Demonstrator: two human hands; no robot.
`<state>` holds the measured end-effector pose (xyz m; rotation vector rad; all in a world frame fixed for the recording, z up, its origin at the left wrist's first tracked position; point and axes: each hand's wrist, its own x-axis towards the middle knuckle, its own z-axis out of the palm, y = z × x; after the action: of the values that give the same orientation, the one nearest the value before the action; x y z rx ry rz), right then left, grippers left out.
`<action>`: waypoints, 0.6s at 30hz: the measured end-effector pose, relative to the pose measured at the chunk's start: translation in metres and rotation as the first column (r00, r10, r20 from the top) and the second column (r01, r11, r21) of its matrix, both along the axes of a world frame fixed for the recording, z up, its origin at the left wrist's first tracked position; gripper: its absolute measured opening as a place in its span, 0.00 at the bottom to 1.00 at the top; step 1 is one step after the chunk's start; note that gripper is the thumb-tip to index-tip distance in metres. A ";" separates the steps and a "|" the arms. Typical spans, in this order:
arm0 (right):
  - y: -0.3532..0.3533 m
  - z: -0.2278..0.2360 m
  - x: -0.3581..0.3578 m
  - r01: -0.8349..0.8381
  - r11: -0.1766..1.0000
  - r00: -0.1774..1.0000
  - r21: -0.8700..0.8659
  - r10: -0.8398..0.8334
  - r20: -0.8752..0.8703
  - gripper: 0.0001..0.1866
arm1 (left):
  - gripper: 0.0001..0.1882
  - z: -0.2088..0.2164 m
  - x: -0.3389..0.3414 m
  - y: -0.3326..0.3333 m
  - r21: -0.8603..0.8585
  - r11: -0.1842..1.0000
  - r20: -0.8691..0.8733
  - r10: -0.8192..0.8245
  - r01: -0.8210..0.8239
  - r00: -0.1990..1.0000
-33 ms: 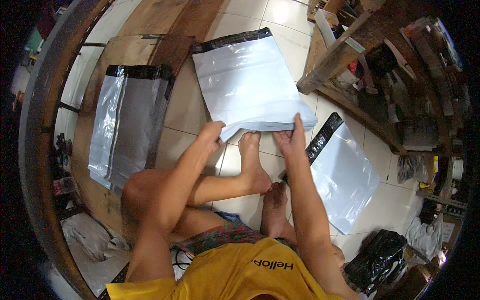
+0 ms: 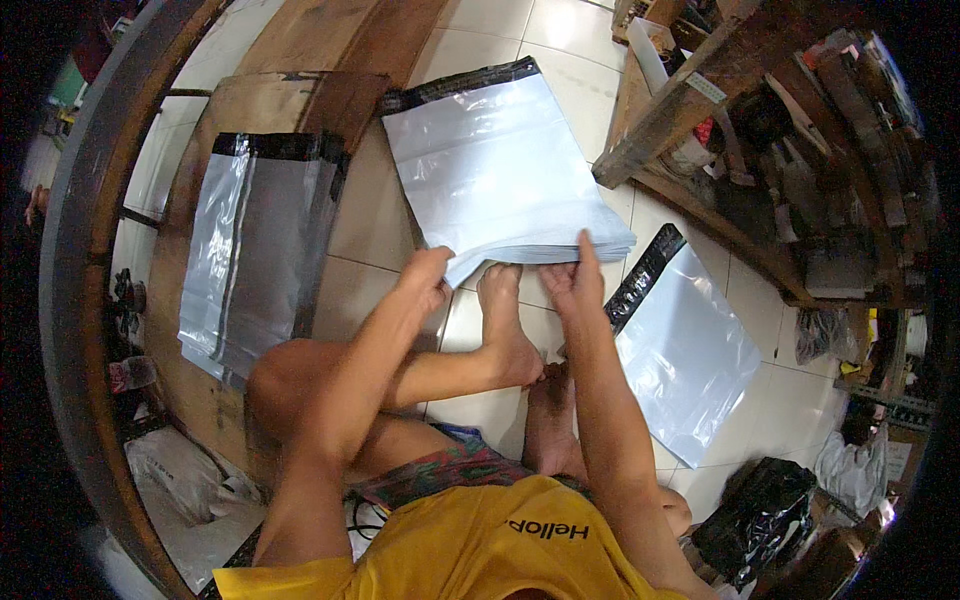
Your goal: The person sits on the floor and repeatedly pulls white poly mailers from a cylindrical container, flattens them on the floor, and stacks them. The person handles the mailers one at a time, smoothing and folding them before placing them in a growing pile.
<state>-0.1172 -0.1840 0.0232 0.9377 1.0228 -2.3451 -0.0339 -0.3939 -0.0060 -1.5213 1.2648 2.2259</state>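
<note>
A thick stack of white plastic mailing bags (image 2: 490, 170) with a black strip at its far end lies on the tiled floor in front of me. My left hand (image 2: 428, 278) grips the stack's near left corner. My right hand (image 2: 573, 277) grips the near edge further right, one finger stretched up over the top bag. The near edge is lifted a little above my bare feet (image 2: 508, 320), which lie just under it. I sit cross-legged, with both forearms reaching forward.
A second stack of grey-white bags (image 2: 255, 250) lies on a wooden board (image 2: 300, 90) at the left. A single bag (image 2: 690, 350) lies on the tiles at the right. Cluttered wooden shelving (image 2: 760, 150) stands at the right, and a black plastic bag (image 2: 760, 520) sits at the lower right.
</note>
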 end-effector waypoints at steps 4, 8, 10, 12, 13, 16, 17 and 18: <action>-0.015 0.013 0.027 -0.107 0.965 0.984 0.241 0.137 -0.111 0.26 | 0.13 0.043 0.012 0.054 -0.005 0.997 -0.113 0.082 -0.083 0.990; -0.014 0.025 0.022 -0.122 0.916 0.963 0.381 0.202 -0.177 0.28 | 0.21 0.043 0.021 0.086 -0.019 0.998 -0.138 0.053 -0.056 0.989; 0.000 -0.016 0.011 -0.049 0.845 0.940 0.532 0.219 -0.263 0.27 | 0.23 0.045 0.022 0.099 -0.036 0.999 -0.194 0.031 -0.039 0.981; 0.004 -0.018 0.013 -0.058 0.782 0.950 0.620 0.235 -0.207 0.26 | 0.23 0.038 0.025 0.106 -0.061 0.996 -0.204 0.054 -0.068 0.977; 0.003 -0.012 0.017 -0.058 0.713 0.942 0.699 0.272 -0.199 0.26 | 0.22 0.047 0.030 0.104 -0.093 0.995 -0.147 0.008 -0.022 0.989; 0.009 -0.021 0.021 -0.117 0.684 0.934 0.720 0.323 -0.155 0.26 | 0.23 0.054 0.039 0.069 0.135 0.953 -0.077 -0.262 0.270 0.962; 0.011 -0.019 0.024 -0.111 0.687 0.940 0.718 0.307 -0.148 0.25 | 0.25 0.070 0.034 0.046 0.153 0.836 0.000 -0.533 0.527 0.846; 0.008 -0.012 0.027 -0.114 0.694 0.943 0.710 0.301 -0.142 0.25 | 0.28 0.064 0.028 0.016 0.070 0.642 0.091 -0.766 0.763 0.636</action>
<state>-0.0899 -0.1758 0.0114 0.6976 2.0946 -1.9041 -0.0055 -0.3778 0.0578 -0.8084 1.4650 1.5446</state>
